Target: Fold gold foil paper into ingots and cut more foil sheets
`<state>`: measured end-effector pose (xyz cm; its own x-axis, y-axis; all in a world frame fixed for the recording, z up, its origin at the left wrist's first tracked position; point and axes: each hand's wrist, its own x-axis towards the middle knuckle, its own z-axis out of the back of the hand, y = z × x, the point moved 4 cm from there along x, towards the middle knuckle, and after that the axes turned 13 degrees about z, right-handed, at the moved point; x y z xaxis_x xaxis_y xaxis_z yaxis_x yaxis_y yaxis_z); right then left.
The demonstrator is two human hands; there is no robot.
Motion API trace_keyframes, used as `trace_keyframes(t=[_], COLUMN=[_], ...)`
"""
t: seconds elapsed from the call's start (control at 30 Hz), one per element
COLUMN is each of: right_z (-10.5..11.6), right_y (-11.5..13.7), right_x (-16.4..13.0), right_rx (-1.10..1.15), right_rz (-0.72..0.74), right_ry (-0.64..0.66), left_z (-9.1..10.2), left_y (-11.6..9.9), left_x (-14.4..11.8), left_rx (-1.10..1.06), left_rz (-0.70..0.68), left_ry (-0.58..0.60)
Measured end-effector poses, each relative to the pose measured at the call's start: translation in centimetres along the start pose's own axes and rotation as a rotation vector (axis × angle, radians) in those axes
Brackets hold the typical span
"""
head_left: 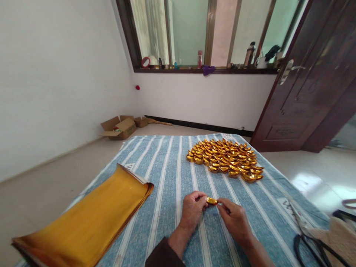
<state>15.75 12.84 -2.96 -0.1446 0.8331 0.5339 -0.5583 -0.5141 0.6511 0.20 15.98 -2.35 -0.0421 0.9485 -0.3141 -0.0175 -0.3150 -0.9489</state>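
Between my two hands is a small folded gold foil paper ingot [211, 201], held just above the striped cloth. My left hand [193, 207] pinches its left end with thumb and fingers. At its right end, my right hand [233, 217] grips the tip between thumb and forefinger. Beyond the hands, many finished gold paper ingots [225, 157] sit in close rows at the far right of the cloth. To the left lies a stack of gold foil paper sheets [91, 215], its edges curling up.
A blue and white striped cloth [167, 193] covers the work surface. Black-handled scissors [304, 237] lie at the near right beside a beige item [333, 237]. An open cardboard box [119, 128] stands on the floor at far left; a dark red door [306, 81] is at right.
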Motion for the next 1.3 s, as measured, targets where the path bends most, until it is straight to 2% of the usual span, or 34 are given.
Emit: trace_keyframes(t=[0.6,0.87,1.07,1.2,1.3], right_z=[-0.1,-0.1,0.0,0.8,3.1], right_y=[-0.3,-0.4,-0.3,0.3,2.3], right_x=[-0.2,-0.2,-0.3,0.0,1.1], right_rx=[0.022,0.01,-0.028,-0.05,-0.112], right_rz=[-0.008,0.004,0.013,0.032,0.081], right_ry=[-0.022,-0.018,-0.022,-0.067,-0.194], left_z=[-0.1,-0.1,0.0,0.5,1.3], left_y=[0.4,0.7,0.5,-0.7,-3.9], left_x=[0.3,0.6,0.3,-0.3,-1.6], left_rx=[-0.003,0.022,-0.04,-0.097,-0.167], left_rz=[0.015,0.003,0.03,-0.005,-0.08], left_ry=[0.026,0.017,-0.01,-0.112,-0.176])
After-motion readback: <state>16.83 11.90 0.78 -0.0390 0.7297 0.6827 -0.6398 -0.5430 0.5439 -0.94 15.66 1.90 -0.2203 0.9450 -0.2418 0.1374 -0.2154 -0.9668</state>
